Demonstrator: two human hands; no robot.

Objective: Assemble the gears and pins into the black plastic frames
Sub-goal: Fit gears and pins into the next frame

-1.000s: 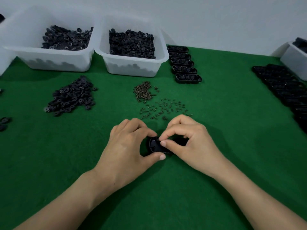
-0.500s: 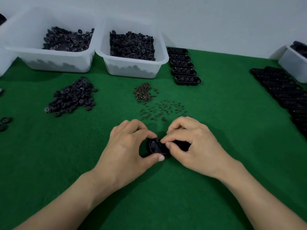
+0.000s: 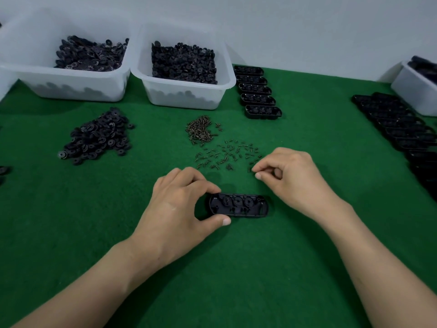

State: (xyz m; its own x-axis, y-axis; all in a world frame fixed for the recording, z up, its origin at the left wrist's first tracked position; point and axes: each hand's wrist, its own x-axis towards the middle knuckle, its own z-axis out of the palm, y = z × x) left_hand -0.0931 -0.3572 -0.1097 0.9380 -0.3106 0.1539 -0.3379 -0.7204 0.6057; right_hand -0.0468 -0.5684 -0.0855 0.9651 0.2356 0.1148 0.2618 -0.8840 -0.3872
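Black plastic frame (image 3: pixel 238 206) flat on the green felt (image 3: pixel 260 268), round gears seated inside. Left hand (image 3: pixel 179 209) clamps its left end, thumb on the near edge, forefinger on the far one. Right hand (image 3: pixel 293 178) is off the frame, fingertips drawn together beside the scattered pins (image 3: pixel 227 153); can't tell if they hold one

**A small workshop for putting parts together**

A bench (image 3: pixel 71 221) with a green felt top stands by a plain white wall (image 3: pixel 307 31). White tubs (image 3: pixel 186 99) hold heaps of black gears (image 3: pixel 184 62). Tiny pins (image 3: pixel 227 153) lie in piles, and black frames (image 3: pixel 259 92) sit in neat rows.
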